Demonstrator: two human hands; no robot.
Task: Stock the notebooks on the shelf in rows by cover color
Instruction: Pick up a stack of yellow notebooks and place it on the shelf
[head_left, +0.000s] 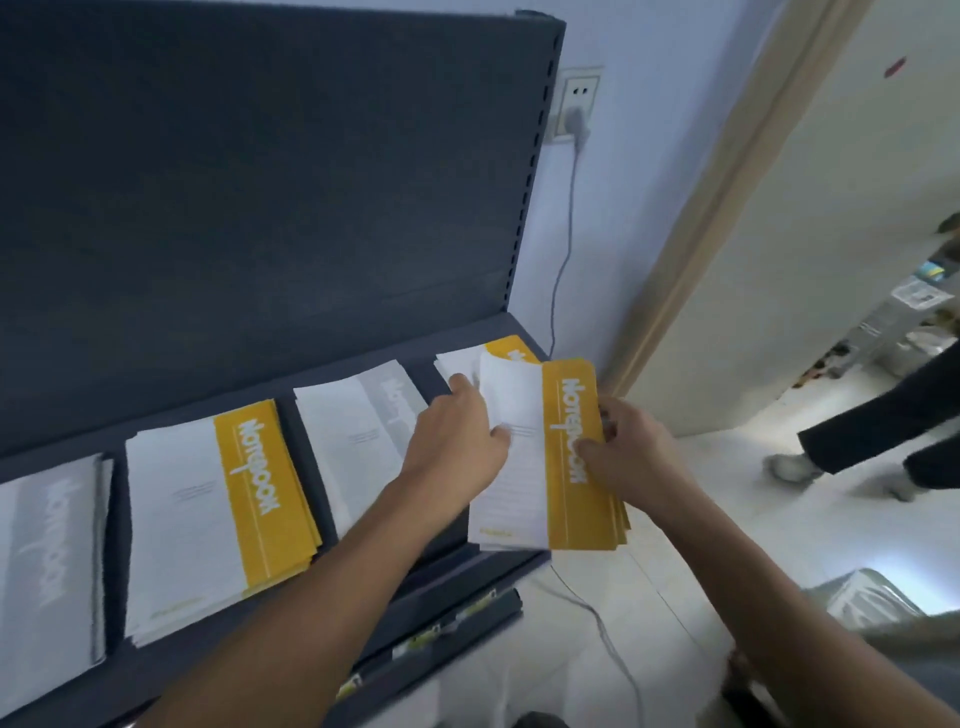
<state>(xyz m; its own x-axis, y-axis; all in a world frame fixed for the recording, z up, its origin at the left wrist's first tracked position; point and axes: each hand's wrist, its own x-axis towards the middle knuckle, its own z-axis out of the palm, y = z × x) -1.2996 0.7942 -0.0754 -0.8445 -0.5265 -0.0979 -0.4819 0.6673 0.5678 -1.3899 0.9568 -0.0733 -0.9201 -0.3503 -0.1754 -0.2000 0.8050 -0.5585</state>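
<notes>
I see both hands on one bundle of yellow notebooks (569, 499) at the right end of the dark shelf (311, 374). The right hand (623, 452) grips the bundle by its yellow edge, fingers curled round it. The left hand (457, 431) holds the white side, thumb pressed on the top cover, whose white half bows upward. The bundle hangs over the shelf's front right corner, partly covering a yellow stack (506, 348) that lies flat in the last place on the shelf.

The shelf carries a row of stacks side by side, each apart from the next with dark board showing between. From the far left I count a grey stack (47, 571), a second yellow stack (208, 519) and a second grey stack (353, 426) just beside the left hand. The covers read "Notebook" down their coloured bands.

Behind the shelf's right upright, a plug sits in a wall socket (576, 104) and its cable (566, 234) runs down the wall. Another person's legs (883, 436) show in the doorway to the right.
</notes>
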